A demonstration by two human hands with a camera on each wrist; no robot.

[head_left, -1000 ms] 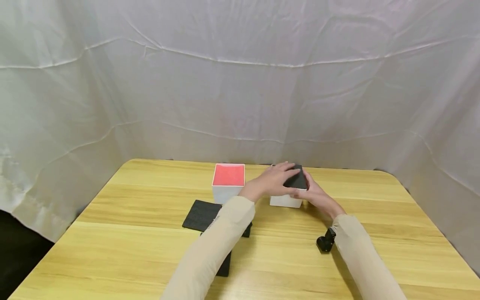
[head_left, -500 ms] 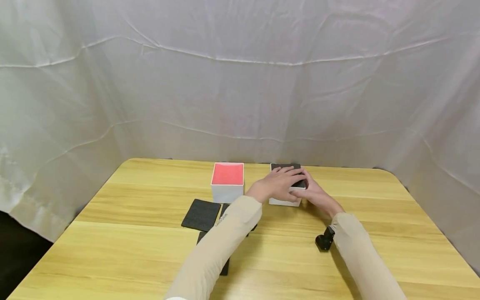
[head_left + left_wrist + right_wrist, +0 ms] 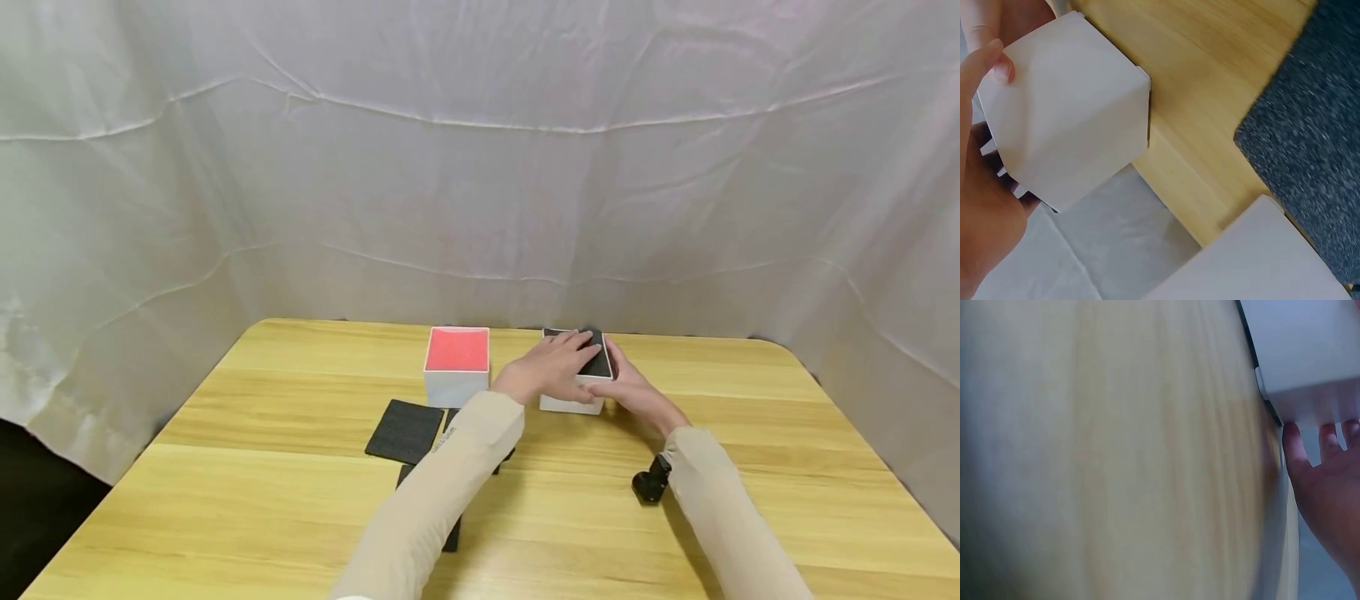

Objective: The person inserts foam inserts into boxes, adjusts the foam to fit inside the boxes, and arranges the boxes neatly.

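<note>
Foam of dark grey, a black pad (image 3: 599,363), lies flat in the top of the white box (image 3: 572,403) at the far middle of the wooden table (image 3: 750,450). Left hand (image 3: 551,368) rests across it, fingers straight, pressing down; right hand (image 3: 628,387) cups the box's right side, fingers spread against its wall. Just left stands a 2nd white box with a red top (image 3: 457,350), and nearer lie loose black foam squares (image 3: 403,429)
</note>
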